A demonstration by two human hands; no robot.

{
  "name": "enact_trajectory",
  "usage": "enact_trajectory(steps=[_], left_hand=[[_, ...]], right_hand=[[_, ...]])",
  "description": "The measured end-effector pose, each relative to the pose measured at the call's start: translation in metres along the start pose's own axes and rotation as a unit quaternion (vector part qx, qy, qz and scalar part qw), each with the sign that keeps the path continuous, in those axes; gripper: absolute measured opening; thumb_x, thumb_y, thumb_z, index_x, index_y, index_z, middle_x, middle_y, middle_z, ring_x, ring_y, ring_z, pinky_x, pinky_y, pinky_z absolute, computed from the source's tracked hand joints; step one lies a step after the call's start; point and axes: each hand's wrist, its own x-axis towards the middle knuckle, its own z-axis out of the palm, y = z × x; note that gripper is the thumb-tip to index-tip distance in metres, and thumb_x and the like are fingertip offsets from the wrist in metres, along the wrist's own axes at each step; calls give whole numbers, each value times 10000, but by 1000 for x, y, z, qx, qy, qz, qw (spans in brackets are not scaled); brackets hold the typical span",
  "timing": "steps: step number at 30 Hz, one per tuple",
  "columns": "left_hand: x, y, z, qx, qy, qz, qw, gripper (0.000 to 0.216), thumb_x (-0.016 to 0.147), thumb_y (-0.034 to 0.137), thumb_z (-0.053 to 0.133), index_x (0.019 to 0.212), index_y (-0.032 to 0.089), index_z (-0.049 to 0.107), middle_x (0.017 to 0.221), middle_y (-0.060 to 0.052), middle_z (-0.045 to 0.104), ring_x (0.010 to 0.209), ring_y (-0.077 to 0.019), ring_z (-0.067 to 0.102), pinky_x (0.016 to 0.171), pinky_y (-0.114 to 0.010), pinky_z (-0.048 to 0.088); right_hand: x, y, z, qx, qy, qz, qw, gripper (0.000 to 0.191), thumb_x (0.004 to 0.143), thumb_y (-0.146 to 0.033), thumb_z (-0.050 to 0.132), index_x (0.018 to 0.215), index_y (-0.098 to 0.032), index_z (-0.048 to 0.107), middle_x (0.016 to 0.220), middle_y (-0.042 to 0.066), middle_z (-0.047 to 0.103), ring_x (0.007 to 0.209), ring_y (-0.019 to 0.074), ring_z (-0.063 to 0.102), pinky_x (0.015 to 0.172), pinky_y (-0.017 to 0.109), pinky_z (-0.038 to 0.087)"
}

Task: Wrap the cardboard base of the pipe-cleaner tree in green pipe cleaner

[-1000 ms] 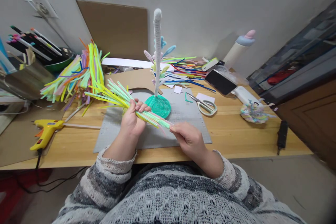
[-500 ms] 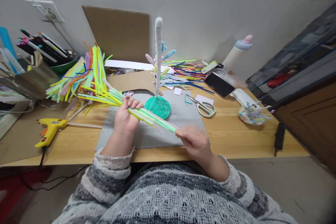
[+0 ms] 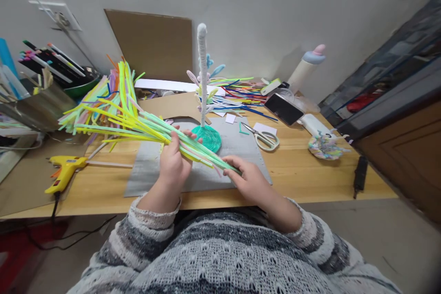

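A bundle of green, yellow and pink pipe cleaners slants across the front of me. My left hand is closed around its middle, with the yellow ends fanning out to the left. At the other end, my right hand pinches the green tips between thumb and fingers. Just behind the bundle stands a white wrapped stem on a round green base. Looped blue, pink and yellow shapes show around the stem. The bundle hides part of the grey mat.
Scissors and a phone lie to the right, near a colourful small ornament. On the left are a yellow glue gun, a pile of pipe cleaners and a pen holder. Cardboard leans on the wall.
My right hand has moved slightly left along the bundle, nearer my left hand. My left hand has shifted right and its fingers look looser. The view has turned slightly.
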Motion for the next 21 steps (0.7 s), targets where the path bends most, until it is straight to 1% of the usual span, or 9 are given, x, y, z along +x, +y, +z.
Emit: enact_trajectory(steps=[2,5,7,10,14,16,18,19,21], left_hand=[[-4,-4,0,37,-20,-12,999,291,791,271,722,1031,239,559,839,12,661,793,-155,659,806,-351,540],[-8,-7,-3,85,-79,-67,991,421,721,171,763,1086,218,558,898,-18,686,856,-180,671,797,-345,547],[-9,-9,-6,117,-119,-120,979,396,711,145,756,1064,191,582,901,-43,693,846,-185,671,764,-325,550],[-11,-12,-10,149,-152,-176,961,330,712,156,750,1018,165,626,928,-72,693,829,-188,670,727,-298,550],[-13,-19,-16,205,-172,-152,951,347,707,148,757,1039,172,659,940,-65,695,841,-173,663,759,-271,534],[-14,-23,-18,247,-177,-135,943,372,671,118,779,1026,177,683,959,-65,704,879,-171,660,800,-258,519],[-16,-26,-18,281,-161,-128,938,354,640,115,799,979,168,711,990,-78,714,924,-181,657,853,-260,502],[-17,-27,-18,292,-145,-125,937,334,633,129,807,954,160,720,998,-84,718,935,-190,656,871,-270,496],[-18,-28,-18,305,-113,-119,938,299,639,186,815,922,148,727,964,-86,727,901,-207,663,856,-297,502]], right_hand=[[6,0,2,6,12,-4,1000,260,858,-190,541,1105,-220,616,1068,65,714,985,207,656,867,359,485],[15,1,5,27,13,-10,999,259,852,-180,544,1101,-212,606,1109,66,696,1036,205,638,916,365,469],[19,1,7,45,11,-19,999,243,849,-169,539,1079,-213,607,1094,55,695,1038,201,633,919,360,466],[24,-1,9,57,4,-31,998,234,844,-150,524,1053,-214,608,1071,44,695,1027,197,632,903,348,472],[26,-3,11,70,-11,-10,997,263,863,-162,490,1105,-213,579,956,34,703,829,175,659,783,330,517],[26,-2,13,62,-5,-43,997,280,863,-154,484,1114,-218,591,1058,60,692,957,197,650,861,361,507],[26,-1,14,45,-1,-85,995,320,848,-117,468,1122,-216,602,1219,85,640,1159,218,575,995,393,441],[25,0,14,42,-2,-89,995,341,844,-107,458,1141,-212,589,1254,94,620,1199,218,551,1020,397,422],[23,1,16,50,3,-58,997,357,855,-122,443,1193,-205,519,1187,101,640,1136,211,589,965,388,459]])
